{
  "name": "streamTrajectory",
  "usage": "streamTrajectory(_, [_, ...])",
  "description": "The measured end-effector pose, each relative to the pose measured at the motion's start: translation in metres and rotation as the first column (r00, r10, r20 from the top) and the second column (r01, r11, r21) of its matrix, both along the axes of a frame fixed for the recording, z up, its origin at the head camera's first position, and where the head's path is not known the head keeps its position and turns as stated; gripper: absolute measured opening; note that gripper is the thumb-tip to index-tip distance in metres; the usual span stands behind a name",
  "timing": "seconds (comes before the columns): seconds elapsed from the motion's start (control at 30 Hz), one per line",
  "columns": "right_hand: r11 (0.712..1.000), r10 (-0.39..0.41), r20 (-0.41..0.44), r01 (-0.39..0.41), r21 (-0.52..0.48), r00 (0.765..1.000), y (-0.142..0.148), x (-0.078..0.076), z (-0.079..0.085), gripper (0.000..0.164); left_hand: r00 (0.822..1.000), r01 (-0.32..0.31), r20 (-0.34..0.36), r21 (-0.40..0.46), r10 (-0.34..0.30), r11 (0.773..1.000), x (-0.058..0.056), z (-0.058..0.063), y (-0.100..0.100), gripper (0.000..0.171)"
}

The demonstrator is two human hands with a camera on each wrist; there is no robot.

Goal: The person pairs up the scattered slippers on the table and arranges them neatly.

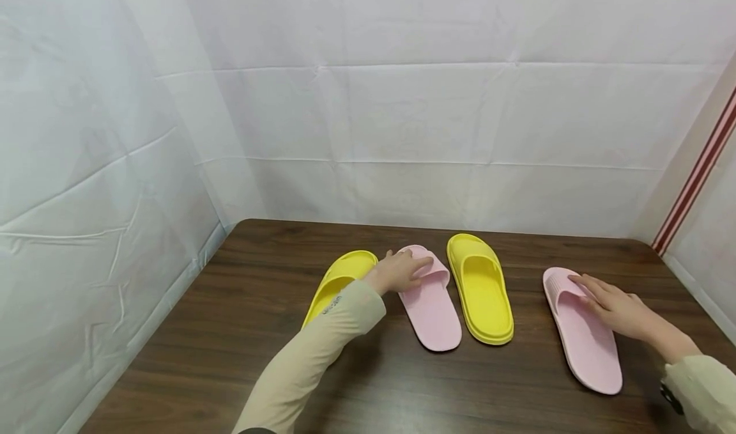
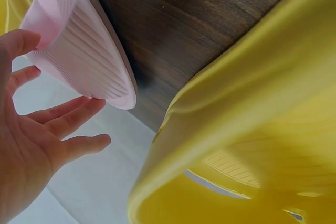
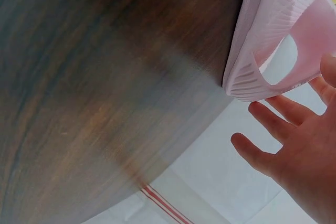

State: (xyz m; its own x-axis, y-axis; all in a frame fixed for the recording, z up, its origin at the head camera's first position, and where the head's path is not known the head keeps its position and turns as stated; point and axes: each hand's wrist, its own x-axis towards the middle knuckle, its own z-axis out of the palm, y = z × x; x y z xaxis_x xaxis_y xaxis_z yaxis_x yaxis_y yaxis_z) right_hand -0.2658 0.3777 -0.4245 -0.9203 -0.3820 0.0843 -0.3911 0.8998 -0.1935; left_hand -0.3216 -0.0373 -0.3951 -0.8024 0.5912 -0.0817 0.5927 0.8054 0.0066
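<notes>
My left hand (image 1: pixel 400 271) reaches over the strap of a pink slipper (image 1: pixel 432 316) lying between two yellow ones. In the left wrist view its fingers (image 2: pixel 71 116) are spread, some at the edge of the ribbed pink strap (image 2: pixel 86 51). My right hand (image 1: pixel 623 306) is at the strap of another pink slipper (image 1: pixel 589 351), farther right. The right wrist view has those fingers (image 3: pixel 273 121) fairly straight, with tips by the strap's edge (image 3: pixel 247 90). Both pink slippers lie sole down, toe ends toward the far edge.
One yellow slipper (image 1: pixel 353 264) lies left of the middle pink slipper, partly covered by my left sleeve (image 1: pixel 322 338). A second yellow slipper (image 1: pixel 489 300) lies on its right. The dark wooden table (image 1: pixel 241 332) is bordered by white cloth (image 1: pixel 402 114) behind and at the sides.
</notes>
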Motion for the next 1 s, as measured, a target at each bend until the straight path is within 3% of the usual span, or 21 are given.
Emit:
streamTrajectory(0.33, [1.0,-0.013,0.019,0.013,-0.02,1.0,0.002,0.006,0.001,0.048,0.999,0.024,0.024,0.013,-0.024,1.0,-0.001,0.003,-0.001,0.043])
streamTrajectory(0.67, [1.0,-0.017,0.002,0.017,-0.007,1.0,0.004,0.01,0.0,0.048,0.998,0.03,0.052,0.038,-0.032,0.999,0.005,0.01,-0.001,0.046])
streamTrajectory(0.8, [1.0,-0.013,-0.022,0.013,0.001,1.0,0.005,0.012,-0.001,0.047,0.999,0.032,0.025,0.029,-0.033,0.999,0.011,0.014,0.0,0.046])
streamTrajectory(1.0, [1.0,0.009,-0.028,-0.009,0.002,1.0,0.008,0.017,-0.001,0.048,0.996,0.061,-0.068,0.028,-0.059,0.998,0.021,0.021,0.001,0.04])
